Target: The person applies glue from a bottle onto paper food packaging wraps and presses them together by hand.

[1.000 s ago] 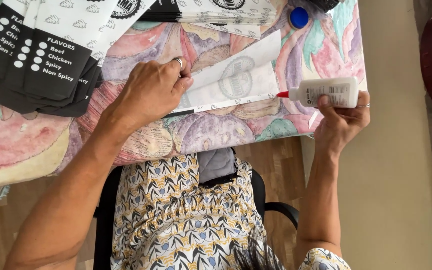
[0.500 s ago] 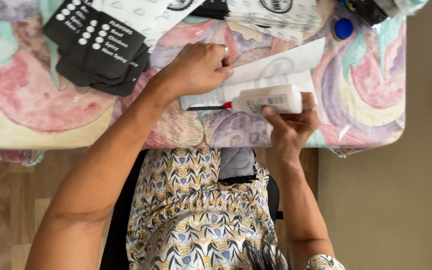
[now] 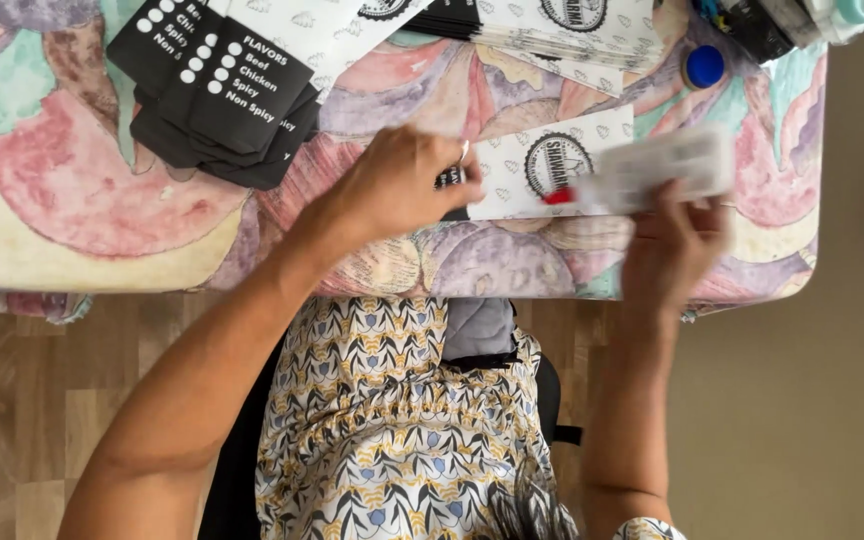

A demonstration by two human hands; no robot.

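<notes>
Now, at ten o'clock, a stack of black printed cards (image 3: pixel 222 105) lies on our flowery tablecloth (image 3: pixel 72 200). Our left hand (image 3: pixel 397 185) presses flat on the white printed paper sleeve (image 3: pixel 542 165) in the middle. At three o'clock our right hand (image 3: pixel 672 245) grips the white glue bottle with a red tip (image 3: pixel 652 175). Squeeze too hard and glue could blob onto the cloth.

Bare arms, a ring (image 3: pixel 463 152) on the left hand (image 3: pixel 397 185) (silver-looking), sleeveless patterned dress (image 3: pixel 392 420).

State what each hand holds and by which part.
Right hand grips the glue bottle around its body. Left hand presses the white printed sheet flat.
</notes>
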